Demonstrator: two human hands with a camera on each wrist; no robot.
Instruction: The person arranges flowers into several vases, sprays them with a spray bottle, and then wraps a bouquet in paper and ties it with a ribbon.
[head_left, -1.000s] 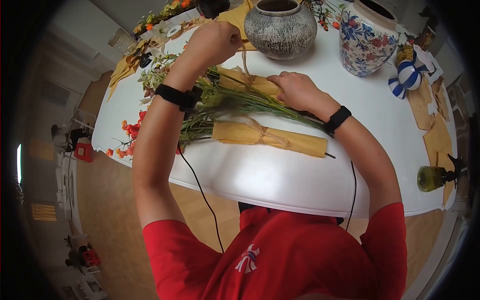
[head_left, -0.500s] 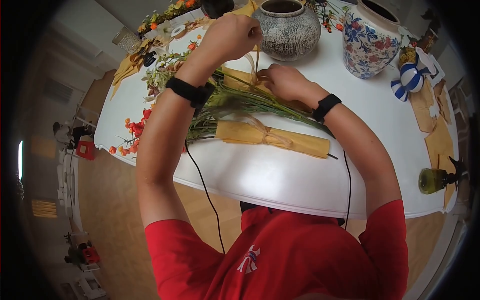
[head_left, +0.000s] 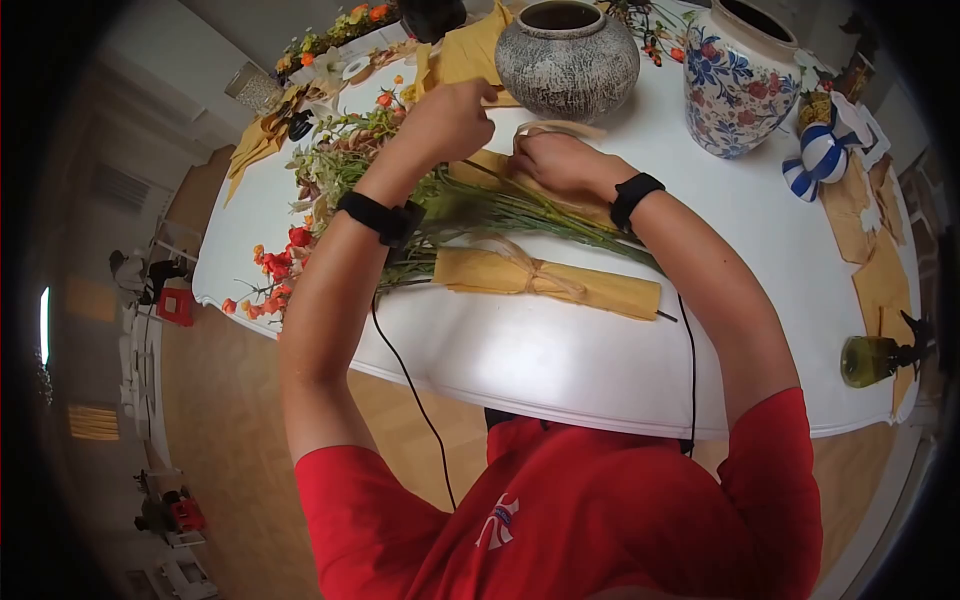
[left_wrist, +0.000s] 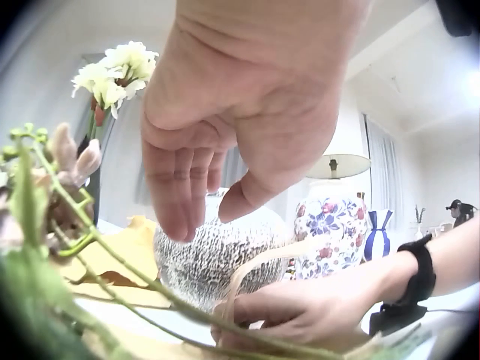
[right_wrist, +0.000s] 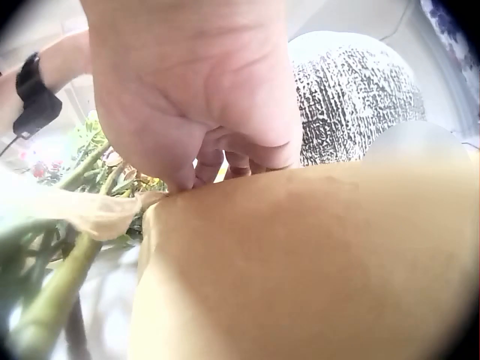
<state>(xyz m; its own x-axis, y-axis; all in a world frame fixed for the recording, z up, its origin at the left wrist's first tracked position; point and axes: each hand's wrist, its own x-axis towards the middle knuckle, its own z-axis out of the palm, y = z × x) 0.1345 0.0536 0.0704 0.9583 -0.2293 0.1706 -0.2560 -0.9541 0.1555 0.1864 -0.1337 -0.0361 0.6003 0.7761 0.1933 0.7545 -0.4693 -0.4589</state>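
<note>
My left hand hovers above the flower stems, thumb and fingers apart with nothing between them in the left wrist view. Lower and to its right, my right hand pinches a beige ribbon against a roll of yellow-brown wrapping paper. One end of that ribbon arcs up over the hand. The right fingertips are partly hidden behind the paper edge. Green flower stems lie just in front of this roll. Nearer me lies another paper-wrapped bundle, tied with a ribbon bow.
A grey textured vase stands behind the hands, and a floral vase to its right. Orange and red flowers spread at the left. A green spray bottle and paper sheets lie along the right edge.
The left hand let go of the upright ribbon strand and came down and left. The right hand moved left along the roll and took hold of the ribbon, which now droops over it.
</note>
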